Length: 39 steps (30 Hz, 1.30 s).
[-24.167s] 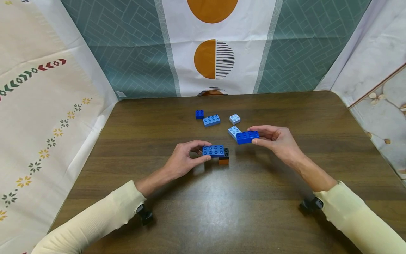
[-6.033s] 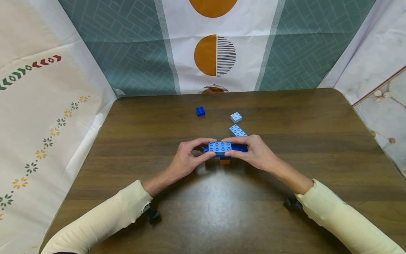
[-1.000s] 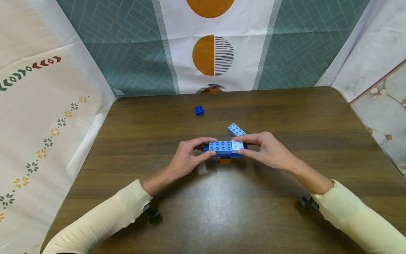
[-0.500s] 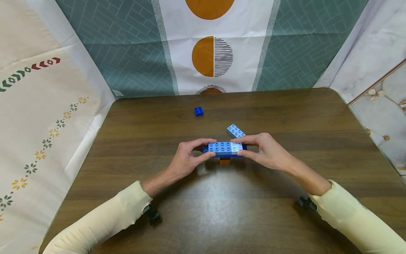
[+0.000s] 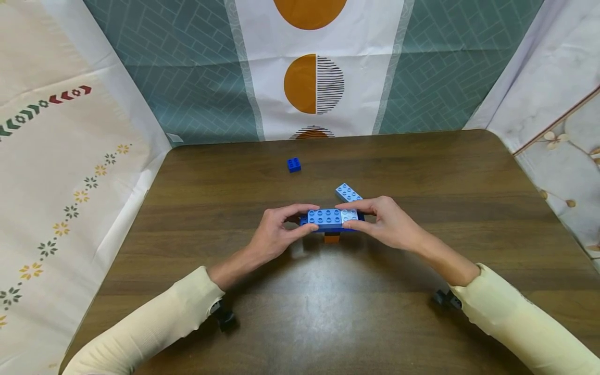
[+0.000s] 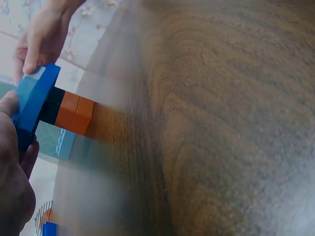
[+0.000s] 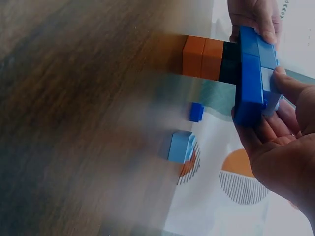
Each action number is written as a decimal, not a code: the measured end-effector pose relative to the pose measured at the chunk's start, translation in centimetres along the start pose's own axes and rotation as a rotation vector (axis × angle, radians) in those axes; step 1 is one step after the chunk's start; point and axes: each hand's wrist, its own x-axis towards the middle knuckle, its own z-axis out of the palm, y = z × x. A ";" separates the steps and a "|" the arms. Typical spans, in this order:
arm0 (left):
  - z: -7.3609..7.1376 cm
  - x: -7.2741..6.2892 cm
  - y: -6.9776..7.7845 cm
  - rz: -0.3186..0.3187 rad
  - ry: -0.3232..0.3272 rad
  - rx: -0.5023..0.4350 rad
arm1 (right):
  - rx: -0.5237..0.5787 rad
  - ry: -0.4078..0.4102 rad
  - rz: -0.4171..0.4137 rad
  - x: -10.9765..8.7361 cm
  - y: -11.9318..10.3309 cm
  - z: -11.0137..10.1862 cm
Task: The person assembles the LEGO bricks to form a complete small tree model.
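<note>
A stack of toy building bricks stands mid-table. Two orange bricks [image 7: 203, 56] form its base, a black brick [image 7: 230, 63] sits above, and longer blue bricks [image 7: 250, 81] spread out over that. On top lie a light-blue eight-stud brick [image 5: 324, 217] and a pale-blue four-stud brick [image 5: 349, 215], end to end. My left hand [image 5: 272, 237] pinches the left part of the light-blue brick between thumb and fingers. With thumb and fingers my right hand [image 5: 394, 224] grips the pale-blue brick; its fingertips reach the seam. Fingers partly hide the right end of the blue layer.
A pale-blue eight-stud brick [image 5: 348, 192] lies askew just behind the stack, close to the right hand. Farther back lies a small dark-blue brick [image 5: 294, 165]. The brown table [image 5: 211, 177] meets a patterned cloth [image 5: 211, 78] at its far edge.
Over the longer span, the blue layer, light-blue brick and small pale-blue brick have joined the stack. In the last second my right hand has slid slightly left; my left stays put.
</note>
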 end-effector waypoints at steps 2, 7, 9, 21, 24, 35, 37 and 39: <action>-0.1 0.0 -0.1 -0.002 -0.001 0.000 | -0.006 0.009 -0.003 0.1 0.0 0.1; -0.3 0.1 -0.2 -0.009 -0.005 0.005 | -0.015 0.015 -0.017 0.2 0.2 0.2; -0.4 0.0 -0.2 -0.011 -0.007 0.010 | -0.011 0.012 -0.017 0.2 0.2 0.2; -0.1 -0.2 -0.4 -0.021 -0.001 -0.010 | 0.011 0.014 0.004 0.1 0.6 0.6; -0.1 -0.2 -0.4 -0.026 -0.004 -0.011 | 0.021 0.016 0.009 0.1 0.7 0.7; 0.1 -0.1 -0.3 -0.021 -0.004 -0.018 | 0.025 0.017 0.014 0.0 0.7 0.5; 0.0 -0.1 -0.2 -0.019 -0.005 -0.019 | 0.041 0.011 0.014 0.0 0.8 0.3; 0.0 0.0 -0.2 -0.019 -0.007 -0.022 | 0.080 0.012 0.009 0.1 1.0 0.0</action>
